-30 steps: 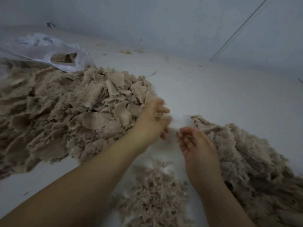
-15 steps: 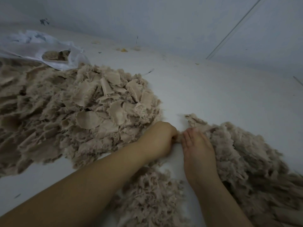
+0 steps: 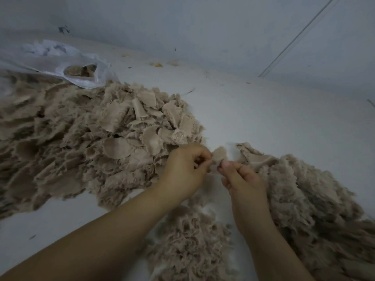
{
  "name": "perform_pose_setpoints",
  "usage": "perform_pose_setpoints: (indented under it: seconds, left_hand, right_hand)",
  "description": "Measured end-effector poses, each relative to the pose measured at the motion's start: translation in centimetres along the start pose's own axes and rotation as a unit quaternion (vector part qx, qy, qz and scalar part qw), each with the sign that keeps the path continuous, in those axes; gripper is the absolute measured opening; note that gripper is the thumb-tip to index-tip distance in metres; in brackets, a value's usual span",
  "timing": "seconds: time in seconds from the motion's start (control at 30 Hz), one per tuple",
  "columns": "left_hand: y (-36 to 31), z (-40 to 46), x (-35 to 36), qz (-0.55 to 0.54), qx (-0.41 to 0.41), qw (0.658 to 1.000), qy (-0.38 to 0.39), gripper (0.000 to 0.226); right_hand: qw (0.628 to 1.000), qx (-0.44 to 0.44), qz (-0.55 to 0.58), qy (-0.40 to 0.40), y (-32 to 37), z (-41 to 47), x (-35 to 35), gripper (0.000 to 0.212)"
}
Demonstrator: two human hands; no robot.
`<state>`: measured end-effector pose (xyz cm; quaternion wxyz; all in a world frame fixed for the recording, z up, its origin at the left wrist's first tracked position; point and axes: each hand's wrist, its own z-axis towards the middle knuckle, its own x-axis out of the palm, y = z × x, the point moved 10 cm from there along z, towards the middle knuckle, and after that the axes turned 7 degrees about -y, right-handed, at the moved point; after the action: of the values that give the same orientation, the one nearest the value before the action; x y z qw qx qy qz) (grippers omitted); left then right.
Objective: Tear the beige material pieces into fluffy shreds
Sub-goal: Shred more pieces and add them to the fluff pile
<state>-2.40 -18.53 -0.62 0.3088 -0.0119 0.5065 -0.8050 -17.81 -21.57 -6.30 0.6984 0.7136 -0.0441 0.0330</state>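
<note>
Head view. Left hand [image 3: 183, 171] and right hand [image 3: 243, 180] raised side by side above a white surface [image 3: 263, 118], fingers curled, both pinching one small beige piece [image 3: 219, 156] between them. Piece held upright, long axis roughly vertical, rounded upper edge pointing away from the wearer, lower edge caught between the left fingertips [image 3: 207, 162] and the right thumb [image 3: 226, 165]. Large pile of flat, untorn beige pieces [image 3: 91, 138] spread to the left, just behind the left hand. Heap of fluffy shreds [image 3: 314, 199] along the right, touching the right hand's outer side. Smaller mound of shreds [image 3: 192, 240] directly below both wrists, between the forearms. White plastic bag [image 3: 60, 61] at far left, lying on the pile's back edge, mouth open, more beige material visible inside. Pale wall [image 3: 203, 21] behind; scattered crumbs along its base.
</note>
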Motion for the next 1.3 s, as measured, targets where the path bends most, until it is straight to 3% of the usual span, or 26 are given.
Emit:
perform_pose_setpoints:
  seconds: [0.07, 0.17, 0.27, 0.37, 0.43, 0.5, 0.7, 0.9, 1.07, 1.3]
  left_hand:
    - [-2.2, -0.1, 0.8, 0.054, 0.095, 0.994, 0.016, 0.010]
    - [-2.8, -0.7, 1.9, 0.057, 0.118, 0.990, 0.053, 0.007]
    - [-1.1, -0.4, 1.2, -0.013, -0.012, 0.999, 0.034, 0.019]
    - [1.4, 0.0, 1.2, -0.067, -0.168, 0.982, 0.062, 0.030]
    - [1.3, 0.1, 1.9, -0.083, -0.172, 0.975, 0.112, 0.016]
    - [0.8, 0.1, 1.8, -0.102, -0.162, 0.975, 0.110, 0.005]
    - [0.6, 0.3, 0.5, -0.118, -0.137, 0.983, 0.040, 0.013]
    - [1.2, -0.5, 1.6, -0.117, -0.184, 0.972, 0.088, 0.052]
    - [2.2, -1.8, 2.7, -0.165, -0.255, 0.935, 0.183, 0.038]
    - [1.9, -2.4, 2.9, -0.174, -0.264, 0.929, 0.193, 0.040]
  right_hand:
    - [1.000, -0.010, 0.002, 0.018, 0.6, -0.3, 0.4, 0.027]
    - [1.000, -0.007, 0.022, 0.016, 0.6, -0.3, 0.3, 0.030]
    - [1.000, 0.000, 0.021, 0.006, 0.1, 0.1, -0.2, 0.025]
    - [1.000, -0.003, 0.017, 0.017, 0.2, 0.0, 0.2, 0.026]
    - [0.999, -0.004, 0.022, 0.028, 0.3, -0.1, 0.6, 0.028]
    - [0.999, -0.007, 0.023, 0.030, 0.3, -0.1, 0.5, 0.030]
    - [0.998, -0.037, 0.025, 0.046, 0.7, -0.1, 0.7, 0.025]
    - [0.999, -0.038, 0.032, 0.022, 0.7, -0.1, 0.2, 0.019]
    - [0.999, -0.014, 0.052, 0.012, 0.4, 0.1, -0.1, 0.027]
    - [0.998, -0.043, 0.038, 0.025, 1.0, -0.2, 0.3, 0.036]
